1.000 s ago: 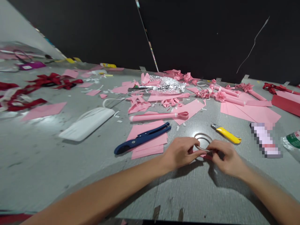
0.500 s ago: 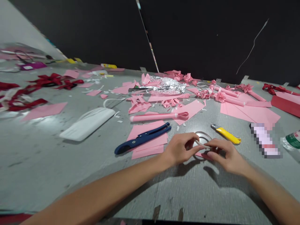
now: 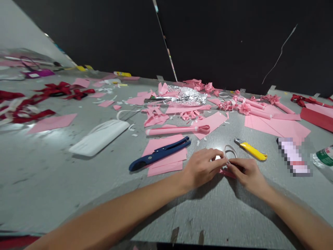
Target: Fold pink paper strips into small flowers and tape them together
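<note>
A thin, pale ring that looks like a narrow roll of tape (image 3: 231, 147) stands tilted between my hands, just above the table. My right hand (image 3: 248, 172) pinches its lower edge. From the other side, my left hand (image 3: 201, 167) has its thumb and fingertips closed at the ring's left rim; the exact contact is partly hidden. Below the fingers, a small pink paper piece (image 3: 228, 173) shows. Blue-handled scissors or shears (image 3: 160, 153) lie on pink paper sheets (image 3: 166, 167) left of my hands. A yellow box cutter (image 3: 251, 149) rests beyond my right hand.
A pink rolled paper stick (image 3: 174, 130), crumpled foil (image 3: 188, 95) and pink paper flowers (image 3: 244, 107) lie farther back. At left are a white flat object (image 3: 100, 139) and red ribbons (image 3: 56, 88). A blurred-out phone-like item (image 3: 293, 156) and a bottle (image 3: 325, 156) stand right.
The ring has turned from lying nearly flat to a more upright tilt and shifted slightly right. My left fingers have changed their position along its rim.
</note>
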Available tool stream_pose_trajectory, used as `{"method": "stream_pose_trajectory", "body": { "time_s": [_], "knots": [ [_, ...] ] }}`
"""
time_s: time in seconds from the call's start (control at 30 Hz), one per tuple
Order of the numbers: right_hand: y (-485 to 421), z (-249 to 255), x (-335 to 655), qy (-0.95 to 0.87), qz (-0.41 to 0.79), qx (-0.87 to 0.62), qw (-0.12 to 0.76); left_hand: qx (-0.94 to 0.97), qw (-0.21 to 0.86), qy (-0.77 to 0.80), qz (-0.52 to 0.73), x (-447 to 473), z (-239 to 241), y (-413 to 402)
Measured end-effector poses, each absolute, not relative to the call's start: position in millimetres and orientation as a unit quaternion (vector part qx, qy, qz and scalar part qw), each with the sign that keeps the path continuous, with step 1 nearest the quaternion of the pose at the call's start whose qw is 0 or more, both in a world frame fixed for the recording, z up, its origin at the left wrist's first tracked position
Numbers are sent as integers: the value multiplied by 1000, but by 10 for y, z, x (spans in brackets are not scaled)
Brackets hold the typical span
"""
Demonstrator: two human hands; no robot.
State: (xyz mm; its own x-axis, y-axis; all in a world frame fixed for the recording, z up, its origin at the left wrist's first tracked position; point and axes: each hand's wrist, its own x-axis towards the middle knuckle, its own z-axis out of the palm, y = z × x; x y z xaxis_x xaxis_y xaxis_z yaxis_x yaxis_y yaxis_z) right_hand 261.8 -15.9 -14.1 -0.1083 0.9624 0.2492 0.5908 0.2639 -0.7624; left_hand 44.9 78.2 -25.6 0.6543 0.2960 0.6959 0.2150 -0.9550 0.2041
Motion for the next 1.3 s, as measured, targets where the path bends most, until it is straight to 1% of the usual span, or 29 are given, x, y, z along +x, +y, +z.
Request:
{"method": "stream_pose_trajectory", "body": {
  "time_s": [0.07,0.23,0.43,0.57,0.67,0.73,0.83,0.9,0.97,1.07,1.13,1.2,1.3],
  "knots": [
    [-159,-144,2613,-703,246,-557,367,909,65,141,387,466,-253,770],
    [-164,-173,2625,-711,217,-567,355,903,167,134,372,517,-240,748],
    [-165,-211,2637,-716,189,-572,354,886,241,104,383,503,-237,715],
    [-184,-205,2626,-715,201,-567,355,875,301,139,352,477,-230,701],
    [-200,-215,2609,-725,194,-560,351,849,345,180,358,502,-205,684],
    [-204,-235,2587,-731,161,-567,345,806,406,224,367,550,-178,649],
    [-200,-276,2534,-734,71,-586,336,716,509,285,384,643,-155,568],
    [-205,-298,2494,-739,20,-589,328,674,553,300,388,685,-165,550],
    [-225,-310,2465,-744,-9,-583,325,662,561,309,390,684,-191,613],
    [-257,-307,2480,-752,-27,-566,336,652,511,354,435,610,-235,872],
    [-239,-302,2542,-764,-10,-553,334,623,487,383,478,551,-252,1057],
    [-167,-306,2633,-774,24,-545,321,608,498,387,483,524,-257,1149],
    [1,-335,2774,-773,41,-559,298,609,548,365,443,553,-255,1077]
  ]
}}
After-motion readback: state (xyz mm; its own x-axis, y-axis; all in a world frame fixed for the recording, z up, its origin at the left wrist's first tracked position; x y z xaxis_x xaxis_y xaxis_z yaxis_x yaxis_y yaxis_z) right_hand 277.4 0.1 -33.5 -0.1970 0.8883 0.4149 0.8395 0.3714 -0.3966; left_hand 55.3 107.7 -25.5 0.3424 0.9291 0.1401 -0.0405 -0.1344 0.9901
